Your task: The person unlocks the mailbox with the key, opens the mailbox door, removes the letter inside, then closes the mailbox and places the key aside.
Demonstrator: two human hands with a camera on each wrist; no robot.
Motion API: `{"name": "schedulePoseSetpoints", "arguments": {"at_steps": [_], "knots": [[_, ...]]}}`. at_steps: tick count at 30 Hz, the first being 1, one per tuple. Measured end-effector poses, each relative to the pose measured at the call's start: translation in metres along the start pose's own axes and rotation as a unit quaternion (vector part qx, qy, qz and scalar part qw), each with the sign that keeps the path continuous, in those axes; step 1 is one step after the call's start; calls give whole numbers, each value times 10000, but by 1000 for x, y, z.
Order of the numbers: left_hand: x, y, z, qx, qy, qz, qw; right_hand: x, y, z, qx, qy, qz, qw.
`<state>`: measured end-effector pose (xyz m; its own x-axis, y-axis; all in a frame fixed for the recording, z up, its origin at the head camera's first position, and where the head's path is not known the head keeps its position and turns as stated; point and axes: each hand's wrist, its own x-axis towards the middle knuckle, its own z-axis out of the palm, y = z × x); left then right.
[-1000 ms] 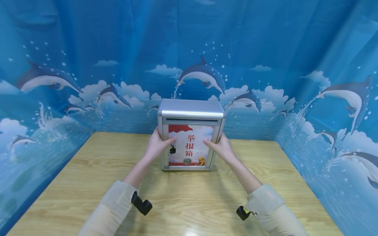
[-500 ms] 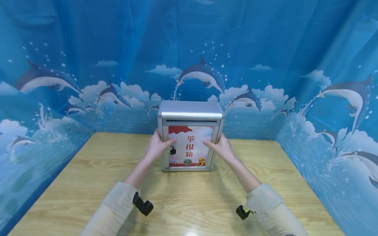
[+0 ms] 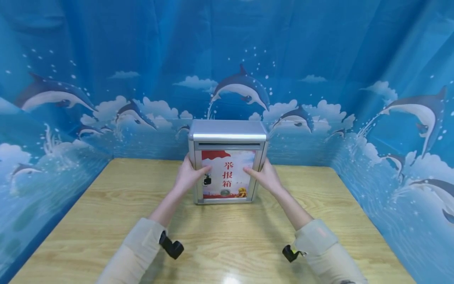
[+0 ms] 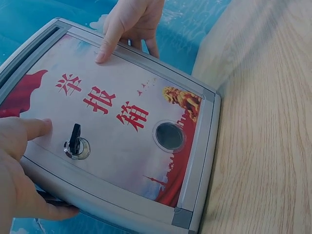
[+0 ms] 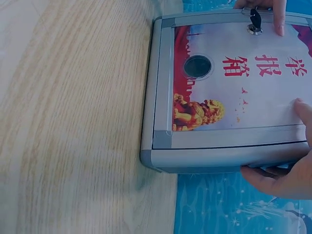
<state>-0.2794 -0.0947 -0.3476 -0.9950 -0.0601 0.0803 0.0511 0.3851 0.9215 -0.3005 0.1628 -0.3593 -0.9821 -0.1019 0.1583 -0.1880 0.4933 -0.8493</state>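
A silver metal report box (image 3: 228,157) with a slot near its top stands upright at the back middle of the table. Red characters, a golden lion and a round window (image 4: 169,135) mark its front panel. A black key (image 5: 255,18) sits in the lock on the panel's left part. My left hand (image 3: 187,174) grips the box's left side, thumb on the front. On the opposite side my right hand (image 3: 267,177) holds it the same way, its thumb (image 5: 301,108) against the panel. Fingers behind the sides are partly hidden.
The wood-grain table (image 3: 227,244) extends in front of the box and to both sides. Behind and beside it hangs a blue curtain (image 3: 142,51) printed with dolphins. Black wrist cameras (image 3: 172,245) are strapped over the beige sleeves (image 3: 136,250).
The box's top tilted slightly between the first and second frames. Since then the whole scene has shifted a little in the view, while both hands keep their hold on its sides.
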Motion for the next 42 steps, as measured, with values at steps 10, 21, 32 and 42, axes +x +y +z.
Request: {"name": "schedulePoseSetpoints", "arguments": {"at_steps": [10,21,32,42], "knots": [[-1,1,-4,240,15,91,9997,-2,3,-5,-125,-95,-190,9997],[-3,19,-28,556,550,891,9929,-21,0,-15,-1153,577,-617,9897],[0,47,-51,1366,620,2102,9661,-40,7,-17,-1708,1588,-2607,9368],[2,75,-55,2236,382,2839,9316,-52,-6,4,-1809,1384,-3808,8961]]}}
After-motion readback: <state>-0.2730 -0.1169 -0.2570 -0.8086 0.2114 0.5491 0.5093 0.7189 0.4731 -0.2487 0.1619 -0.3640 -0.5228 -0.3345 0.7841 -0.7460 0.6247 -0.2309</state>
